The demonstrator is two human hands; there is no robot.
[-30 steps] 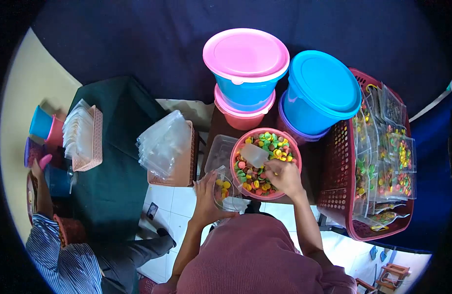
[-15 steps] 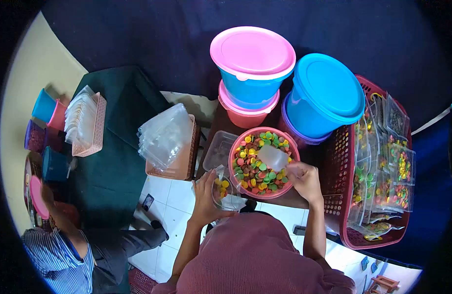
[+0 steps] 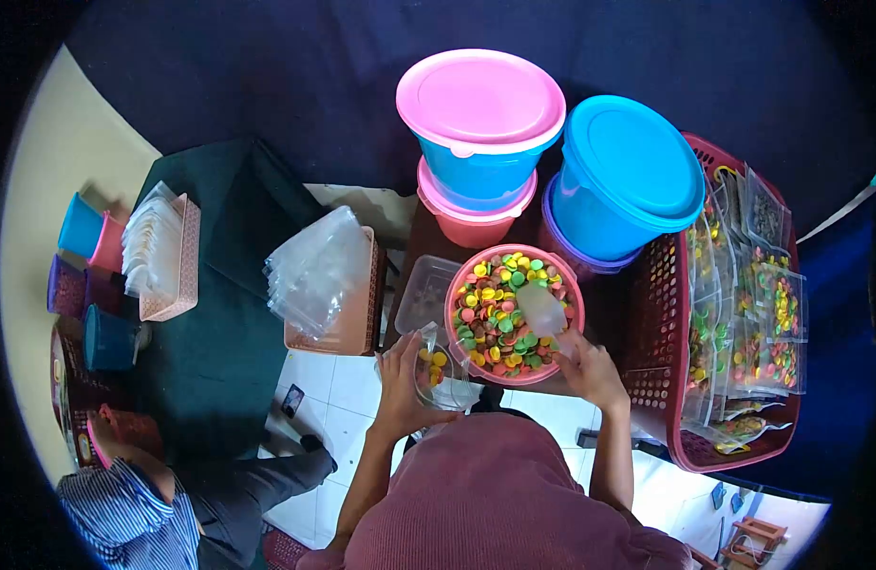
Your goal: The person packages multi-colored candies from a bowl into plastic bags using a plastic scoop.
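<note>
The right hand (image 3: 593,372) pinches a translucent plastic scoop (image 3: 540,310) — probably light, stiff, best held by its end — over small multicoloured discs (image 3: 495,313) in a round pink plastic tub (image 3: 579,294). The left hand (image 3: 397,388) curls around a soft-looking, clear plastic bag (image 3: 452,393).

Glare whitens the floor (image 3: 647,494) near five o'clock; the curtain (image 3: 305,85) towards twelve is dim. Distortion bows the wall (image 3: 44,209) at nine; the scoop (image 3: 540,309) looks soft.
</note>
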